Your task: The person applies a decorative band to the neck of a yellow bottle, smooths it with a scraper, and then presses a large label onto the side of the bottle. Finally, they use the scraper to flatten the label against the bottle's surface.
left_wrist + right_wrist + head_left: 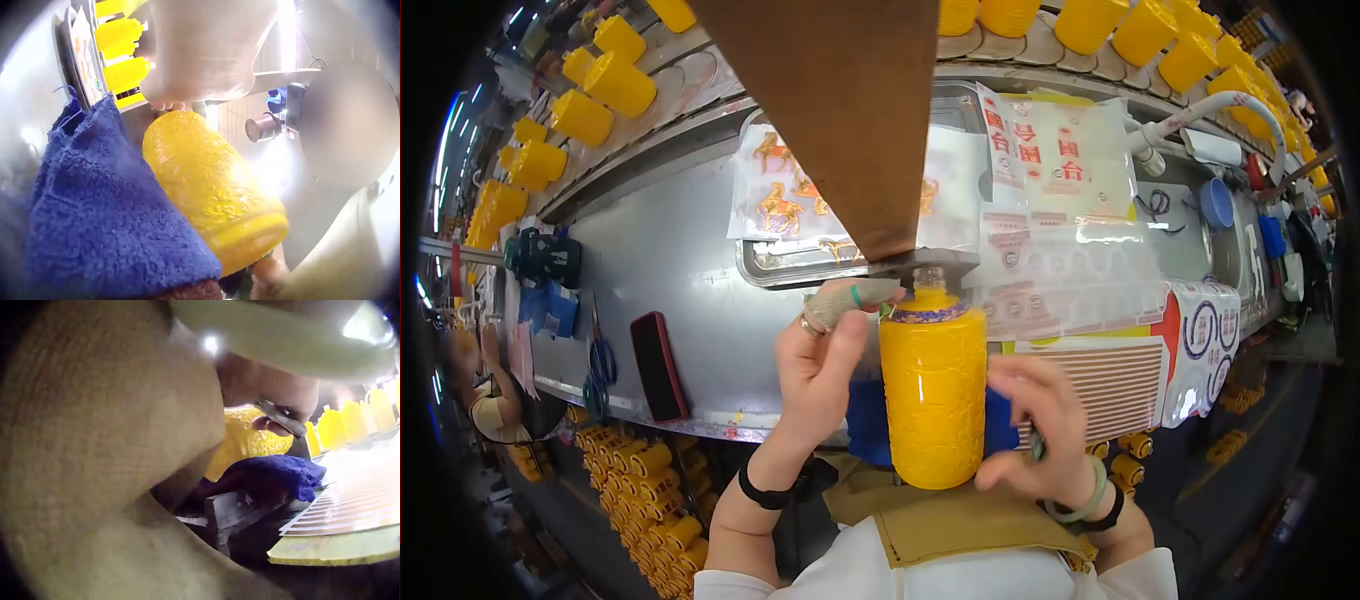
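Observation:
A yellow embossed bottle (933,400) with a clear glass neck and a purple-patterned collar stands upright in front of my body. At its shoulder is my left hand (820,360), a covered finger with a green band reaching to the neck and the thumb bent below. My right hand (1040,420) curves along the bottle's right side, its thumb near the base. A slim metal tool (281,419) lies across the right hand's curled fingers; its kind is unclear. A blue cloth (112,212) spreads behind and beside the bottle.
A brown post (840,110) comes down just beyond the bottle neck. Behind it a tray (760,270) carries sheets with golden horse figures. Printed plastic sheets (1060,250) and a striped sheet (1100,385) lie to the right. A phone (658,365) and scissors (600,355) lie left.

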A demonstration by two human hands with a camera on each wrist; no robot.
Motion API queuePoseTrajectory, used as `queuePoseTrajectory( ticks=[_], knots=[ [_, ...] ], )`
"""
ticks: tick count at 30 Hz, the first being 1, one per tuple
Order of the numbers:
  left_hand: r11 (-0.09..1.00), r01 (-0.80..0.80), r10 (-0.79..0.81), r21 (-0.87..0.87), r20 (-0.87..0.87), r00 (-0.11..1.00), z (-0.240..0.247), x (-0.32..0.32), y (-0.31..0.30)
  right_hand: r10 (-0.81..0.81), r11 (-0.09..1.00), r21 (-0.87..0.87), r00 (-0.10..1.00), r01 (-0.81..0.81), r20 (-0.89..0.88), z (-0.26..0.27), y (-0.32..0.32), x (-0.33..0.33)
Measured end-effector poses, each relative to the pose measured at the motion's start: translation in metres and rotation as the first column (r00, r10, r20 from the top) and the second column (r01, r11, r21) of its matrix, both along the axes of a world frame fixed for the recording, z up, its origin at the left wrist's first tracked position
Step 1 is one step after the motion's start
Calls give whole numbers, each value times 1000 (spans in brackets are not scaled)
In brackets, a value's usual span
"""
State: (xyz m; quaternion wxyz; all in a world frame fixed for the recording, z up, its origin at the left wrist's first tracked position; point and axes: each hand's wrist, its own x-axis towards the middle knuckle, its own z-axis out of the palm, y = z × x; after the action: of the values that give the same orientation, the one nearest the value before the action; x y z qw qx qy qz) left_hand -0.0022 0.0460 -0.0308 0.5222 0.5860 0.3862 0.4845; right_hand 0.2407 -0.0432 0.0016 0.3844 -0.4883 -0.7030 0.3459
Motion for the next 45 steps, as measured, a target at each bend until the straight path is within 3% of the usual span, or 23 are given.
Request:
queuePoseTrajectory(
  ticks=[3, 4, 5, 8, 11, 14, 23, 26, 28, 31, 33, 34, 35, 37, 38, 45],
  knots=[
    [998, -48, 51, 37, -79, 996, 12, 3, -6, -97, 995, 24, 993, 96, 63, 3, 35, -2],
    [988, -46, 63, 149, -109, 992, 8, 2, -5, -89, 996, 37, 992, 86, 86, 4, 43, -3],
    [988, -47, 64, 150, -109, 992, 8, 2, -7, -87, 996, 38, 992, 84, 87, 3, 47, -5],
    [930, 6, 117, 367, -312, 943, 8, 1, -19, -47, 999, 13, 997, 46, 66, -2, 53, -12],
    [945, -6, 93, 327, -251, 963, 7, 9, -27, -83, 996, 14, 995, 83, 46, -6, 51, -17],
    [940, 25, 95, 340, -331, 939, 6, 9, -25, -84, 994, -63, 995, 87, 53, -6, 49, -17],
    [938, 7, 157, 346, -444, 882, 22, 21, -34, -126, 992, 25, 991, 125, 48, -11, 47, -20],
    [942, 12, 177, 335, -528, 831, 30, 37, -42, -158, 987, -15, 987, 157, -32, -16, 42, -21],
    [937, 28, 186, 347, -567, 802, 29, 38, -45, -246, 961, -154, 964, 229, -99, -18, 40, -21],
    [977, 0, 100, 214, -456, 884, 15, 26, -44, -235, 965, -152, 963, 215, -130, -17, 39, -20],
    [998, 32, -38, -61, -101, 994, -3, 17, -42, -193, 979, -95, 975, 183, -110, -16, 41, -19],
    [992, 66, -63, -106, 36, 997, -11, 15, -39, -151, 988, -40, 985, 148, -87, -16, 42, -19],
    [992, 66, -63, -105, 35, 997, -9, 14, -39, -151, 988, -39, 985, 148, -88, -15, 43, -19],
    [1000, 23, -24, -6, -170, 985, -2, 13, -42, -162, 986, -41, 984, 159, -73, -14, 43, -19],
    [992, -12, 38, 123, -216, 976, 3, 17, -42, -161, 987, -42, 984, 158, -73, -14, 43, -20],
    [983, -33, 102, 179, -388, 916, 20, 31, -42, -182, 983, 10, 983, 183, -26, -17, 44, -23]
  ],
)
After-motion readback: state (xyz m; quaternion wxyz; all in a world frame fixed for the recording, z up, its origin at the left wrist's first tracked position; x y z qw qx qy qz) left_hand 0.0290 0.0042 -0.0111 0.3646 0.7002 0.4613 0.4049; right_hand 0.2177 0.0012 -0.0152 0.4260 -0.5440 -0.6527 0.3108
